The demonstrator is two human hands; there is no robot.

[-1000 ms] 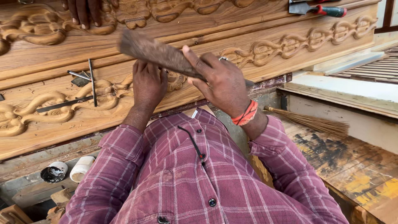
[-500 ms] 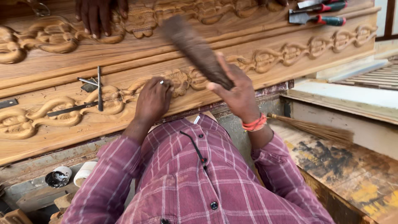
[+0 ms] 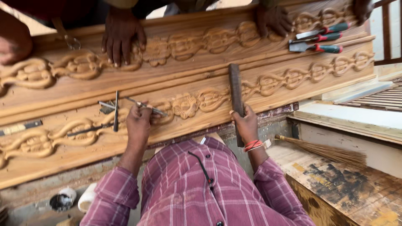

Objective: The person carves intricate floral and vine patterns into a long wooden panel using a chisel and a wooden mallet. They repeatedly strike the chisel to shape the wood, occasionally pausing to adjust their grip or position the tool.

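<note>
The left hand is closed around a slim metal chisel, whose shaft runs from the fingers out to the right and a little nearer, its tip lying against the carved flower in the nearer band of the long carved wooden panel; the right hand is closed around the lower end of a dark wooden mallet bar, which stands almost straight away from the person, its long axis running near to far across the panel, its far end above the plain moulding between the two carved bands.

The mallet bar lies to the right of the chisel, well apart from it, with the flower and a carved scroll between them; the chisel's butt end is hidden in the left hand, so I cannot tell how it faces the mallet; the left hand is the nearer of the two to the flower.

Just left of the left hand, several loose chisels lie crossed on the panel; at the far right three red-and-green-handled tools lie side by side on the wood.

Other people's hands rest on the far carved band: one flat, fingers spread, at the far left, another near the far middle; a straw broom lies on the paint-stained counter at the near right.
</note>
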